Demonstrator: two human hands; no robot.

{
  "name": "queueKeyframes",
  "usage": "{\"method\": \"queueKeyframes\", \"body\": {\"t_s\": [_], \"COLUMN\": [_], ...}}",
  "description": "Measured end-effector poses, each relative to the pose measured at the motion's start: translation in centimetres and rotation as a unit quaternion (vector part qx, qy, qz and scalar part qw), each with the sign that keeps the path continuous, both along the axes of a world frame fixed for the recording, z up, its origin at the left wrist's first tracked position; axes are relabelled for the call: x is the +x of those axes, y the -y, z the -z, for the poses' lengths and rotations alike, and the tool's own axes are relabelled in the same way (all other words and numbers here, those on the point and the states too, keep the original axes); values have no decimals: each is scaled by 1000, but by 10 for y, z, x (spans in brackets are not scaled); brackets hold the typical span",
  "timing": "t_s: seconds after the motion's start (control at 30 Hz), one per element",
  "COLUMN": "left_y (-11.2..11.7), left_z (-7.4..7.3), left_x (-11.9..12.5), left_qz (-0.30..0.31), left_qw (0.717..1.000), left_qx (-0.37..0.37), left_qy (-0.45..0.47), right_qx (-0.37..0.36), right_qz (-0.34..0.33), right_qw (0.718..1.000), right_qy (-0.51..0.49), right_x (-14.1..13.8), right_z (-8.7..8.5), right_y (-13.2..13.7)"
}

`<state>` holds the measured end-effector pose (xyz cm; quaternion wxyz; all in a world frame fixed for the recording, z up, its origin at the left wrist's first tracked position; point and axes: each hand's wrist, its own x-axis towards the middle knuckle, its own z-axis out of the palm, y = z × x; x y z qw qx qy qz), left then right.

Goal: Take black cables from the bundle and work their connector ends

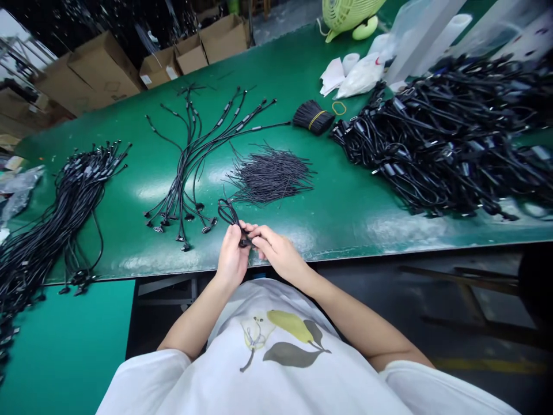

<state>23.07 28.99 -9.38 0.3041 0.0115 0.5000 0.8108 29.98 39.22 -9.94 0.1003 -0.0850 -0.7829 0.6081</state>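
Observation:
A black cable [228,212], folded into a small looped bundle, is held at the table's front edge. My left hand [232,256] is closed around its lower part, with the loops sticking out above the thumb. The fingers of my right hand [279,252] are pinched together against the right side of the same bundle; whatever is between their tips is too small to make out. Just beyond my hands lies a loose heap of thin black ties [272,174]. To the left, several unfolded cables [184,167] with connectors are spread out.
A large heap of looped cables [432,138] covers the right side. A long bunch of straight cables [64,202] lies at left. A banded tie bundle [309,115], a yellow rubber band [339,108], a white plastic bag [360,78] and a green fan [348,14] sit farther back.

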Motion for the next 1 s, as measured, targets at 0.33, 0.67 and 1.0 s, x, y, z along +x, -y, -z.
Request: {"method": "queueKeyframes", "body": {"t_s": [0.33, 0.67, 1.0], "left_y": [12, 59, 51], "left_z": [-6, -56, -9], "left_x": [-9, -9, 4], "left_qz": [131, 518, 482], "left_qw": [978, 817, 722], "left_qx": [-101, -170, -328], "left_qy": [-124, -188, -371], "right_qx": [453, 656, 683], "right_qz": [24, -203, -195], "right_qw": [877, 690, 692], "right_qy": [-161, -231, -131], "right_x": [11, 35, 39], "right_z": [-37, -50, -16], "right_y": [-35, -33, -16]}}
